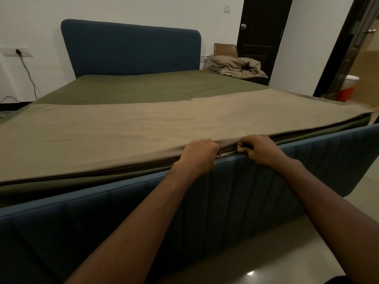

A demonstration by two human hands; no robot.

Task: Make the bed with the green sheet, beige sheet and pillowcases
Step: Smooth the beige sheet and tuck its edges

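Both hands, the left hand (200, 153) and right hand (258, 149), had their grip clamped on the beige sheet (131, 128) hem at the bed's foot, the green sheet (143, 89) beyond. An even pull from both would likely keep the edge straight.

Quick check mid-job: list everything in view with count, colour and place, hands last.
green sheet: one, olive, spread over the mattress up to the headboard
beige sheet: one, tan, covering the foot half of the bed
pillows: a beige heap, count unclear, beside the bed's far right corner
headboard: one, dark blue, against the wall
footboard: one, dark blue, quilted, nearest
chair: one, brown, behind the pillows
door: one, dark, far right
wall socket: one, white, left wall, cable plugged in
hands: left and right, both gripping the beige sheet's foot edge
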